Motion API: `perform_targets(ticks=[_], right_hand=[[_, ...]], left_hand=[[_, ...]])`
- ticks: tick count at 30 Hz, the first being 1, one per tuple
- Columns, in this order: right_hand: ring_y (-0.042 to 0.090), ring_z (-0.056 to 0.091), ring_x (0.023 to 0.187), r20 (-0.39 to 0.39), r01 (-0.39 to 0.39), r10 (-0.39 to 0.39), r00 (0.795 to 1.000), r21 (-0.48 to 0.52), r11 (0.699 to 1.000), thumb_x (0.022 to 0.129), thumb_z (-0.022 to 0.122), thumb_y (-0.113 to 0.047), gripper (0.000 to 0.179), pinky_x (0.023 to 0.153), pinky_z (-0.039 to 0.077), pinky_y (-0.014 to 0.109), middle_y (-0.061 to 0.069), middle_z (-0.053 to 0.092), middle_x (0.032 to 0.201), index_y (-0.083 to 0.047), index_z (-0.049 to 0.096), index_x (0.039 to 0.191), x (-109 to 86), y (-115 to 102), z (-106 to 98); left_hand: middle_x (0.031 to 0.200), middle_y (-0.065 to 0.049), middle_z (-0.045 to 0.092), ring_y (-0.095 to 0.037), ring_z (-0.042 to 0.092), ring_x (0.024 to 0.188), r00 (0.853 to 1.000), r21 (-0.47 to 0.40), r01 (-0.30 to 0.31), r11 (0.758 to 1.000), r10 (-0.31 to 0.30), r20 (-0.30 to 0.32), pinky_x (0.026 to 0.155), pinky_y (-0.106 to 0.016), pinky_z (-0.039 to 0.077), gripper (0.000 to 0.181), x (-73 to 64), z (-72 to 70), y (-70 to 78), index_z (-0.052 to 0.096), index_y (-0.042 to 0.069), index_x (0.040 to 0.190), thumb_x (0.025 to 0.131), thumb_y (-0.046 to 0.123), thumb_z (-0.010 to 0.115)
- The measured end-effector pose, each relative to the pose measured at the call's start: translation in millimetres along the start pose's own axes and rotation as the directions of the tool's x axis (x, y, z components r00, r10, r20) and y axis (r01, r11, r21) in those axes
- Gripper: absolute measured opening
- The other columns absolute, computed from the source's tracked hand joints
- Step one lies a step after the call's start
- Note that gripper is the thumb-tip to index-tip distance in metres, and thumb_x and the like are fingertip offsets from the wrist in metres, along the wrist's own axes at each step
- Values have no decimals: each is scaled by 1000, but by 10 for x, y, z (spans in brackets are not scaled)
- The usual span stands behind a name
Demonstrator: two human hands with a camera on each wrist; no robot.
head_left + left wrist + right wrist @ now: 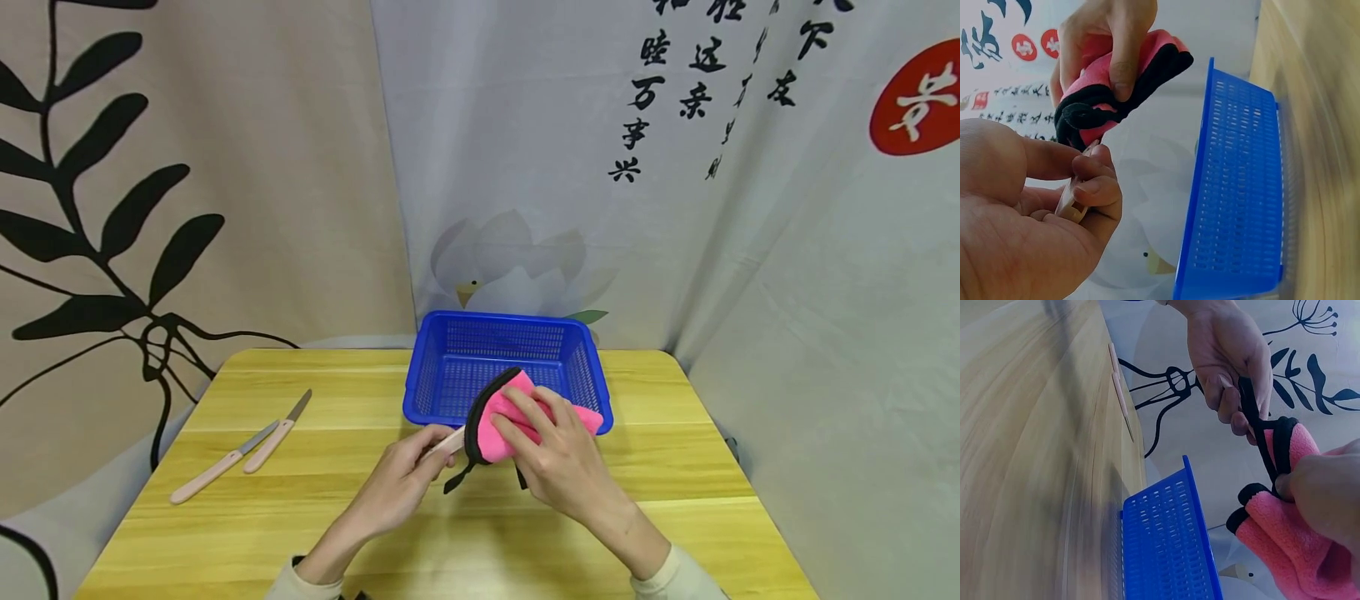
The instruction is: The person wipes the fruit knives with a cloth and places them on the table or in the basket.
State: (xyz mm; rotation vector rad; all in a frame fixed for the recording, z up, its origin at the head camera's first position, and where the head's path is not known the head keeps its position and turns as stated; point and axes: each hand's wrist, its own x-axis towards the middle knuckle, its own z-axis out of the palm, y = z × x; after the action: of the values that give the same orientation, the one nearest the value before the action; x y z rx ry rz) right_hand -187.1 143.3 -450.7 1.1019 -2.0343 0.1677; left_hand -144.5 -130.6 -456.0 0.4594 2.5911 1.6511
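Observation:
My left hand (pixel 397 482) grips a knife by its pale pinkish handle (pixel 450 444), which matches the handles of the knives on the table. Its blade is hidden inside a folded pink towel (pixel 491 435) with black edging and a small black loop. With fingers spread over the top and the thumb underneath, my right hand (pixel 567 471) holds the towel around the blade. Both hands are raised above the table, in front of the blue basket (pixel 1235 181). In the right wrist view the towel (pixel 1279 531) hangs in folds below the right hand.
Two knives lie on the left of the wooden table (pixel 675 542), one knife (pixel 213 477) longer in the handle and partly beside the other knife (pixel 268 447). The blue mesh basket stands at the table's back middle, against a printed curtain (pixel 300 167).

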Motion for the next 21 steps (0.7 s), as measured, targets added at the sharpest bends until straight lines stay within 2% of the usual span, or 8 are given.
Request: perform_targets(ticks=[7, 21], right_hand=[[45, 60, 130, 4, -21, 21, 1000, 11, 1000, 89, 79, -12, 45, 106, 59, 53, 19, 68, 151, -14, 79, 135, -34, 67, -15], [49, 60, 128, -2, -76, 76, 997, -7, 997, 89, 73, -10, 43, 105, 58, 59, 23, 68, 150, -10, 80, 132, -107, 269, -44]], left_hand=[[80, 4, 56, -1, 44, 64, 999, 4, -25, 1000, 25, -20, 54, -24, 37, 14, -17, -3, 1, 75, 18, 110, 113, 16, 61], [82, 2, 55, -2, 42, 63, 1000, -39, 26, 999, -26, -3, 51, -22, 34, 15, -60, -45, 7, 74, 15, 115, 114, 16, 59]])
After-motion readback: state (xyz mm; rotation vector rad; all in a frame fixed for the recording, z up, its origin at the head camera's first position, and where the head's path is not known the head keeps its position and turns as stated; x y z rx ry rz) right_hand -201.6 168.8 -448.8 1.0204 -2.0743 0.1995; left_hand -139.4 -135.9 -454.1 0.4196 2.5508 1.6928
